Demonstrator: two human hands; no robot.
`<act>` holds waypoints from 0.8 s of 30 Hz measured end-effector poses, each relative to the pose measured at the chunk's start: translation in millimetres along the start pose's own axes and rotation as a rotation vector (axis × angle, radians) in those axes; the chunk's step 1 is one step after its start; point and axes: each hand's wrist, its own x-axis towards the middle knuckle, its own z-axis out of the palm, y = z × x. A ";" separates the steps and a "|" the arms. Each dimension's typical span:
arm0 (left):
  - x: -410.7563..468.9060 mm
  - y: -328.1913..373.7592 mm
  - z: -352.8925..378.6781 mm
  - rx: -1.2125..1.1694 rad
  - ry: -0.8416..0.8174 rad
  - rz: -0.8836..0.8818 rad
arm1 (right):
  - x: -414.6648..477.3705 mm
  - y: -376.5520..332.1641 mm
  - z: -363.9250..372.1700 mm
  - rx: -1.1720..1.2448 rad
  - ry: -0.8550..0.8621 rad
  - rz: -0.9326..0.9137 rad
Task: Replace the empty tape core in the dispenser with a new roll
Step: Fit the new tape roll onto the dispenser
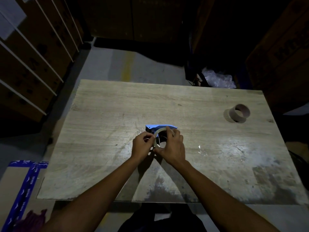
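A blue tape dispenser [158,127] lies at the middle of the wooden table [103,114], with a clear tape roll [160,131] seated in it. My right hand [172,145] wraps over the roll from the right and grips it. To the roll's left, my left hand [142,144] pinches something small against the roll's edge, likely the tape's free end; I cannot make it out. An empty brown cardboard core [239,113] stands on its side at the table's far right, away from both hands.
Crumpled clear film [201,150] lies on the table right of my hands. Stacked cardboard boxes [33,64] rise on the left and at the far right [280,56]. A box with blue tape [25,181] sits on the floor at lower left. A plastic bag [219,79] lies beyond the table.
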 end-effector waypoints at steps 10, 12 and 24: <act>5.3 -3.0 11.6 -0.058 0.095 -0.059 | 4.6 5.3 -7.8 0.092 -0.002 0.055; 11.4 -2.2 14.2 -0.010 0.180 -0.104 | 6.9 6.2 -8.5 0.107 -0.002 0.054; 64.0 -7.8 5.4 0.119 -0.064 -0.095 | 26.4 22.5 -9.3 0.143 -0.147 0.042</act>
